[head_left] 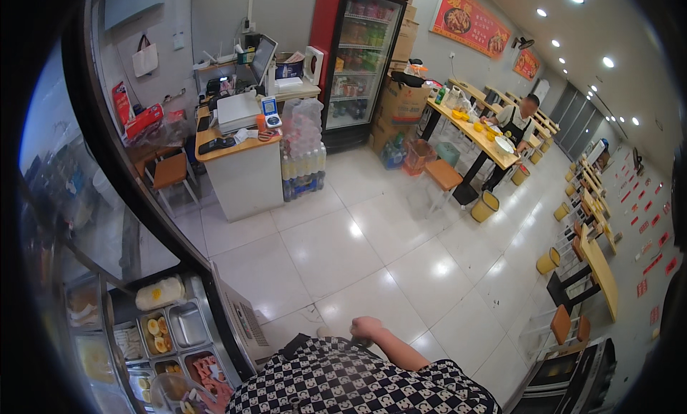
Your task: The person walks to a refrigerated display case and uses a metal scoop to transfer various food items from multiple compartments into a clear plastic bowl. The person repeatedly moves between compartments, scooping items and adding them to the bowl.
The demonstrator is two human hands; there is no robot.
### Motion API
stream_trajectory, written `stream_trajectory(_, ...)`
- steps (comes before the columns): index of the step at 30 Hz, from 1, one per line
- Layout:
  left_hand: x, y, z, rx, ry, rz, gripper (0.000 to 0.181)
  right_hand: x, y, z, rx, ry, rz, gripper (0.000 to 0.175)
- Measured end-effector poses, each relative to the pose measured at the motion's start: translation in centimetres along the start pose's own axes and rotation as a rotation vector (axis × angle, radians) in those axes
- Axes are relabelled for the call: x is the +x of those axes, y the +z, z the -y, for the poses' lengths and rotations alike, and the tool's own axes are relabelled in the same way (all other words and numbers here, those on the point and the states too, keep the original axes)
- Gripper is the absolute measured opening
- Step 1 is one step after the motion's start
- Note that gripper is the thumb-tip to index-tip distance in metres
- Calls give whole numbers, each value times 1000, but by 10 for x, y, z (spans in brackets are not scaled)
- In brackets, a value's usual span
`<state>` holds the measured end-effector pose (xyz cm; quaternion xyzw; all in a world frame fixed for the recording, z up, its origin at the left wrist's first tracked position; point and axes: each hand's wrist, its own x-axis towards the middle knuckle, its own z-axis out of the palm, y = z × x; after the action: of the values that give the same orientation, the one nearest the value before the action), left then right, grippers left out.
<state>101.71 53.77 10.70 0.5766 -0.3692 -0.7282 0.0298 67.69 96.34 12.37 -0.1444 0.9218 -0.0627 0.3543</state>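
Note:
My left hand (219, 399), at the bottom left, is at the rim of a clear plastic container (170, 390) and appears to grip it; food pieces show in or through it. Beneath and behind lie metal food pans: one with pink sausage-like pieces (206, 367), one with halved boiled eggs (157, 333), and a bare one (188, 324). My right hand (367, 328) is curled in front of my checkered shirt (343, 379), above the tiled floor. Something small and dark shows under its fingers, too blurred to name.
A glass-fronted food counter runs along the left. Ahead stand a cash desk (244, 183), packed drink bottles (303, 167) and a drinks fridge (359, 70). A person in an apron (518, 124) is at a wooden table (496, 153). A stool (443, 175) and yellow bins (485, 207) stand nearby.

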Motion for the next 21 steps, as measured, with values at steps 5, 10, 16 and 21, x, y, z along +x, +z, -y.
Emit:
stream_trajectory(5, 3, -6, 8, -128, -7, -20, 41, 0, -17, 27, -64, -66, -42, 30)
stream_trajectory(10, 6, -8, 15, -215, -6, -20, 39, -10, -29, 48, 19, -33, 95, 30)
stream_trajectory(16, 14, -15, 24, -280, 3, -15, 37, -15, -28, 66, -133, -155, -99, 30)
stream_trajectory(21, 18, -18, 34, -332, 21, -20, 36, -5, -28, 86, -116, -157, 74, 32)
